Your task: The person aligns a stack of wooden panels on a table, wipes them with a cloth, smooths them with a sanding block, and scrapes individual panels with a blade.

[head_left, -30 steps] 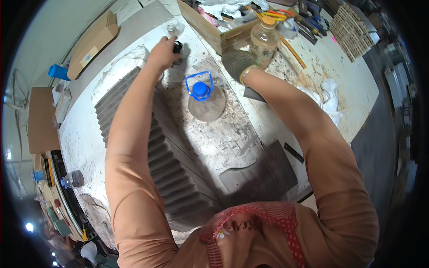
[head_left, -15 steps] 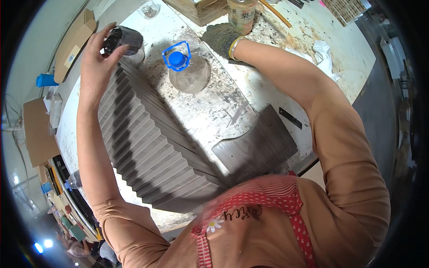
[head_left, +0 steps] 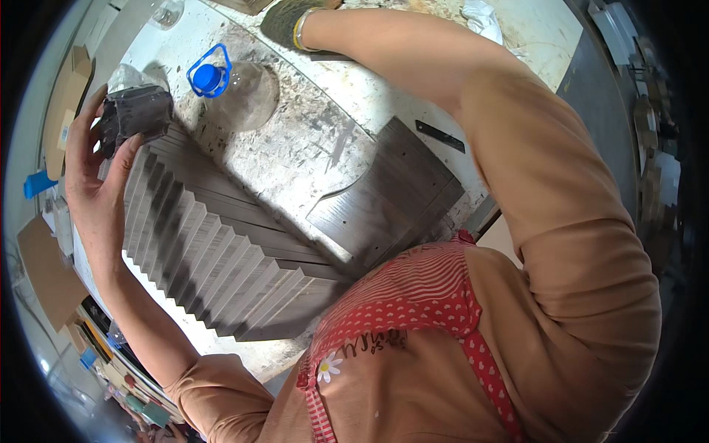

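Dark container (head_left: pixel 144 112), between thumb and fingers of gripping left hand (head_left: pixel 96 188); right hand (head_left: pixel 283 23), grip unclear

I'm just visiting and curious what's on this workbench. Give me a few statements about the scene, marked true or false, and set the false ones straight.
1. The left hand grips a dark container. True.
2. The large clear bottle has a red cap. False: the bottle's cap is blue.
3. The right hand wears a dark glove. True.
4. The curved-edge board lies on top of the stepped stack of grey boards. False: the curved-edge board lies to the right of the stack.
5. A slim black strip lies near the curved-edge board. True.
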A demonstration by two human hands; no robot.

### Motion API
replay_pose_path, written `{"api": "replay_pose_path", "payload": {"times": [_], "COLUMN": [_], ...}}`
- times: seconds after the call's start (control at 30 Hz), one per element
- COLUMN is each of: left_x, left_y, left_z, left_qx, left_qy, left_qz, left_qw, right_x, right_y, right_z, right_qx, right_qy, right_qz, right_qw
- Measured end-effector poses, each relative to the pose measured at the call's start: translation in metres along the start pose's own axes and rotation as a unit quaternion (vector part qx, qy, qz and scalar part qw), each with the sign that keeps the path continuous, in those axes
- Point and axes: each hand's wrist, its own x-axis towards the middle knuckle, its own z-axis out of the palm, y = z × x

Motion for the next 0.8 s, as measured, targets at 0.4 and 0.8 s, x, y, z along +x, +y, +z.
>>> {"api": "replay_pose_path", "payload": {"times": [0.4,0.8], "left_x": [-0.022,-0.005], "left_y": [0.059,0.053], "left_z": [0.033,0.113], "left_qx": [-0.018,0.011], "left_qy": [-0.171,-0.252], "left_qz": [0.045,0.148], "left_qw": [0.984,0.956], "right_x": [-0.164,-0.289], "right_y": [0.005,0.017], "right_z": [-0.133,-0.161], "right_qx": [0.341,0.21], "right_qy": [-0.055,0.195], "right_qz": [0.049,0.053], "right_qw": [0.937,0.957]}}
